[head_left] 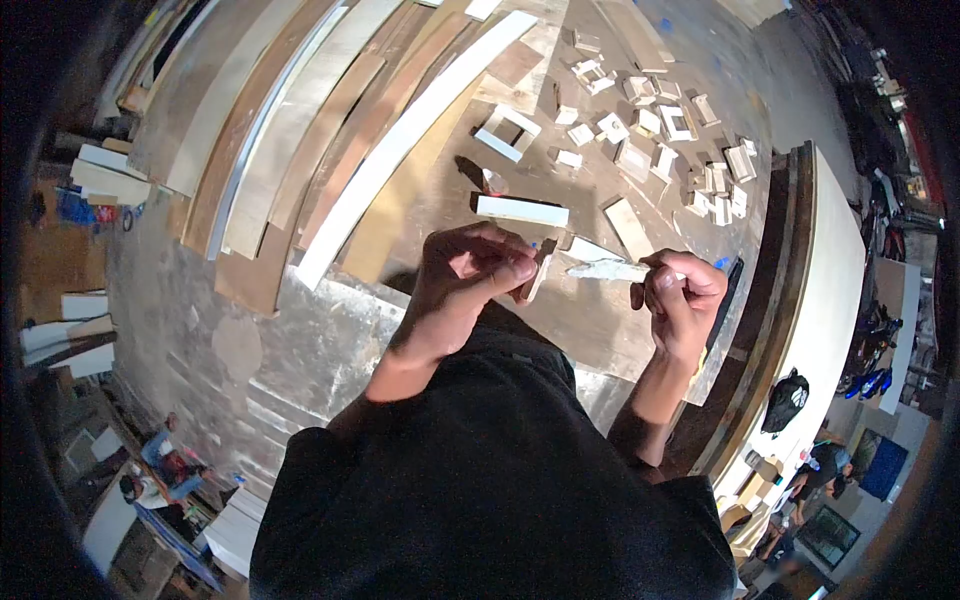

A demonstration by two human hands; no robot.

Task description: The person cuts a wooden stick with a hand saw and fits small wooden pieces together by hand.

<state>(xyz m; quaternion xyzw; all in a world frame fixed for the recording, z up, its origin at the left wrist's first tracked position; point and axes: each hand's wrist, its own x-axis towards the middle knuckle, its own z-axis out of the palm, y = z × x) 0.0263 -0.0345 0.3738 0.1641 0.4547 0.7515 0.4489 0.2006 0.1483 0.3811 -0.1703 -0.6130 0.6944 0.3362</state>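
Left hand (445, 290): thumb and fingertips pinching a small wood piece (541, 274), narrow, flat-sided, brown with a paler edge, held tilted just beyond the fingertips. Right hand (682, 298): fingers curled and thumb pressed in, gripping one end of a thin, flat spreader (606, 269), its blade smeared with a whitish, uneven coating. The blade points toward the left hand; wood piece and spreader lie between the two hands, near each other, above the worktable (250, 345).

Worktable: brown-grey surface, scuffed, with pale powdery smears. Just beyond the hands, a straight white-faced strip (522, 210); to its right, a flat rectangular block (628, 228) of light wood. Farther off, an open rectangular frame (497, 147) of pale wood, and a loose scatter of small wooden assemblies (633, 160), boxy and angular. At the left, long boards (345, 165), white, tan and reddish brown, laid side by side, their curve apparently from the lens.

At the right, a smooth cream panel (825, 270), bearing a black cap (787, 402); white mark on the cap, too small to read
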